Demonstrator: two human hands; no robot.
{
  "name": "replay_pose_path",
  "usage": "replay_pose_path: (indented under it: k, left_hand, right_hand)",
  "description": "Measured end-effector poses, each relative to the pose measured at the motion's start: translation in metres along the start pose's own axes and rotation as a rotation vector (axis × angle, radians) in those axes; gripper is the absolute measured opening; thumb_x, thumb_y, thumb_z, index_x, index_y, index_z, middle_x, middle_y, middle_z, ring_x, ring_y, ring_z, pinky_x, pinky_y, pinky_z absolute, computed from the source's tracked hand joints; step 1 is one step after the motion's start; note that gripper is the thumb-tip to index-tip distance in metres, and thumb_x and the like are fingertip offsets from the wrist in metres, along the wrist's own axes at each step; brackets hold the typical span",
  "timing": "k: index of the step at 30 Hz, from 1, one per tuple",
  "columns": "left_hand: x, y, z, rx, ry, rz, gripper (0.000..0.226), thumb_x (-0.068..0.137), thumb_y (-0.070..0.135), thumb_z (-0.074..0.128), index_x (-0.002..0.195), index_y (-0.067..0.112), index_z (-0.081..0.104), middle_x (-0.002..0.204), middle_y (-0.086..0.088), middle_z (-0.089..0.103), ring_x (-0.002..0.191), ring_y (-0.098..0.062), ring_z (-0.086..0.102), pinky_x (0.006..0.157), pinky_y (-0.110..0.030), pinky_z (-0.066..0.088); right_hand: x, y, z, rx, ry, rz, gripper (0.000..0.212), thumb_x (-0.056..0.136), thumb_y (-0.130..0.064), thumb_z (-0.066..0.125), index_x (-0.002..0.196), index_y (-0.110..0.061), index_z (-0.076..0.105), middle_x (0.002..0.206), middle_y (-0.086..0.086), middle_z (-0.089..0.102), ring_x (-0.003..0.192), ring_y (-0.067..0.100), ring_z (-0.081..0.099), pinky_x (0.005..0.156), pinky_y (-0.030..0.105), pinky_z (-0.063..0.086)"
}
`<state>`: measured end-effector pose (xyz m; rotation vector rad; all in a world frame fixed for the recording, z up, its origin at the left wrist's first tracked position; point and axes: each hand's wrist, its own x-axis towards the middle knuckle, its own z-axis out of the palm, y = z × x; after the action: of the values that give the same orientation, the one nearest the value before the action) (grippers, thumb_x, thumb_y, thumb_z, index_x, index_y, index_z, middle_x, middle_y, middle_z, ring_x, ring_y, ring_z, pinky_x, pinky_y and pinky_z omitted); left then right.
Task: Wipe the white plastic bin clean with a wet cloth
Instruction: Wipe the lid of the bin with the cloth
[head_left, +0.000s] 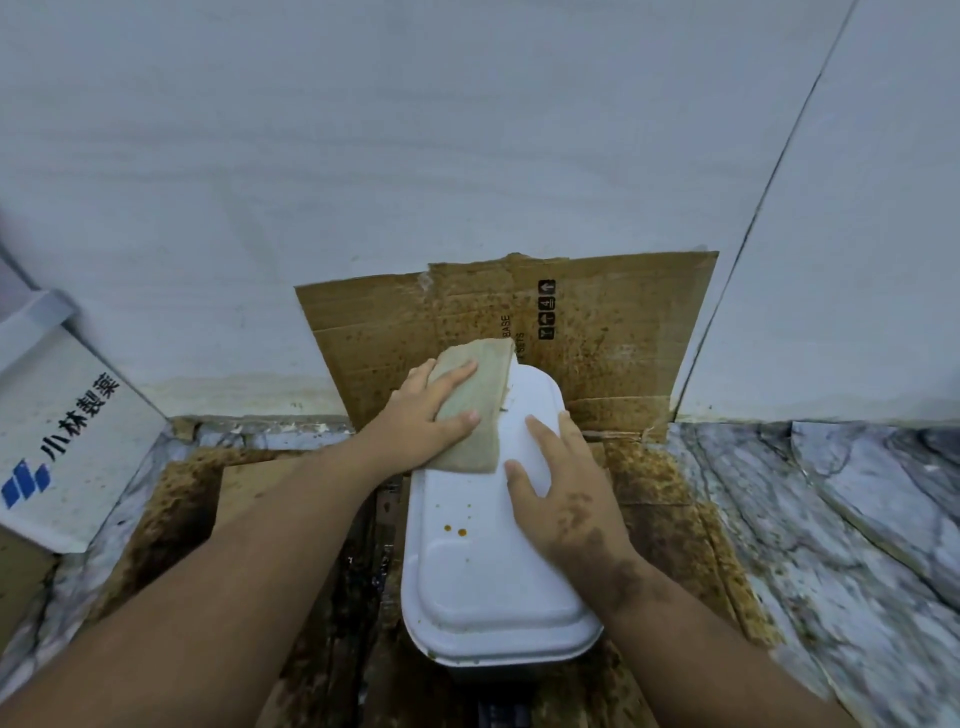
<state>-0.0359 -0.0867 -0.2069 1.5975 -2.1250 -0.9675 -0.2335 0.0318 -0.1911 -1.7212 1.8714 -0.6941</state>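
Note:
The white plastic bin (483, 577) stands on stained cardboard, its flat lid facing up with a few brown spots near the middle. A folded beige-grey cloth (480, 415) lies on the lid's far left part. My left hand (426, 410) presses on the cloth with straight fingers, thumb along its near edge. My right hand (563, 493) lies flat on the lid's right side, fingers spread and pointing away from me; dark smudges mark its back and wrist.
A stained cardboard sheet (613, 332) leans against the white wall behind the bin. More soiled cardboard (171, 514) covers the marble floor (841, 519). A white box with blue logo and printed characters (67, 436) stands at the left.

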Motion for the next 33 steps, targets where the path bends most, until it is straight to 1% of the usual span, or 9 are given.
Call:
replay_pose_path:
  k: [3,7,13,17,20,22,25,30,33]
  left_hand:
    - [0.012,0.021,0.0,0.019,0.056,-0.025,0.066,0.087,0.06,0.056,0.148,0.056,0.03,0.159,-0.001,0.024,0.144,-0.028,0.029,0.114,-0.052,0.035]
    - [0.04,0.041,0.003,0.167,0.127,-0.045,0.066,0.089,0.071,0.049,0.149,0.053,0.033,0.137,-0.003,0.045,0.121,-0.025,0.051,0.102,-0.044,0.046]
    - [0.06,0.036,-0.007,-0.121,0.062,-0.108,0.068,0.08,0.075,0.062,0.142,0.048,0.05,0.138,0.008,0.058,0.113,-0.016,0.06,0.1,-0.039,0.05]
    - [0.042,0.033,-0.001,-0.055,0.064,-0.047,0.075,0.086,0.07,0.06,0.153,0.047,0.035,0.157,0.001,0.039,0.134,-0.024,0.046,0.109,-0.043,0.041]
    - [0.008,0.025,0.013,-0.102,0.139,-0.027,0.082,0.075,0.077,0.06,0.15,0.052,0.038,0.165,0.003,0.019,0.149,-0.027,0.024,0.12,-0.051,0.028]
    - [-0.019,0.023,0.025,-0.167,0.151,-0.035,0.079,0.077,0.073,0.065,0.149,0.054,0.038,0.169,0.007,-0.002,0.155,-0.025,0.008,0.124,-0.05,0.019]
    - [-0.067,0.027,0.042,-0.165,0.141,-0.03,0.073,0.087,0.062,0.065,0.151,0.055,0.031,0.168,0.006,-0.021,0.156,-0.023,0.003,0.125,-0.044,0.019]
    - [-0.135,0.032,0.071,-0.087,0.139,-0.074,0.073,0.089,0.07,0.053,0.148,0.069,0.009,0.165,0.012,-0.027,0.156,-0.019,-0.009,0.126,-0.048,0.015]
    - [-0.147,0.035,0.074,-0.029,0.141,-0.084,0.072,0.088,0.073,0.049,0.146,0.071,0.006,0.167,0.012,-0.022,0.156,-0.02,-0.009,0.125,-0.051,0.016]
  right_hand:
    - [0.001,0.0,0.0,0.007,-0.003,0.014,0.062,0.097,-0.048,0.05,0.154,-0.034,0.029,0.167,-0.006,0.008,0.149,0.024,0.025,0.118,0.034,0.024]
    - [0.003,0.0,0.002,0.0,-0.008,0.026,0.063,0.097,-0.05,0.048,0.154,-0.035,0.027,0.167,-0.006,0.008,0.15,0.023,0.022,0.119,0.036,0.024]
    - [0.007,0.001,0.003,-0.001,-0.015,0.036,0.063,0.096,-0.05,0.049,0.153,-0.036,0.028,0.167,-0.006,0.008,0.15,0.024,0.023,0.117,0.038,0.029]
    - [0.006,0.0,0.002,0.01,-0.003,0.024,0.062,0.096,-0.047,0.052,0.153,-0.034,0.031,0.167,-0.005,0.011,0.15,0.022,0.024,0.116,0.035,0.028]
    - [0.006,0.001,0.003,0.008,0.007,0.013,0.061,0.096,-0.043,0.053,0.152,-0.031,0.033,0.166,-0.001,0.014,0.15,0.022,0.024,0.116,0.033,0.027]
    - [0.006,0.001,0.004,0.007,0.01,0.015,0.061,0.096,-0.042,0.054,0.153,-0.029,0.033,0.166,0.001,0.016,0.15,0.022,0.023,0.117,0.033,0.025]
    - [0.005,0.0,0.002,0.032,0.007,0.018,0.06,0.096,-0.039,0.055,0.152,-0.029,0.035,0.166,0.004,0.018,0.15,0.025,0.024,0.119,0.036,0.023]
    - [-0.003,-0.003,-0.004,0.066,-0.016,0.014,0.059,0.097,-0.038,0.054,0.152,-0.027,0.036,0.166,0.005,0.017,0.149,0.027,0.027,0.117,0.035,0.025]
    - [-0.005,-0.004,-0.007,0.065,-0.018,0.03,0.059,0.097,-0.038,0.054,0.152,-0.028,0.036,0.166,0.005,0.018,0.148,0.028,0.028,0.116,0.035,0.026]
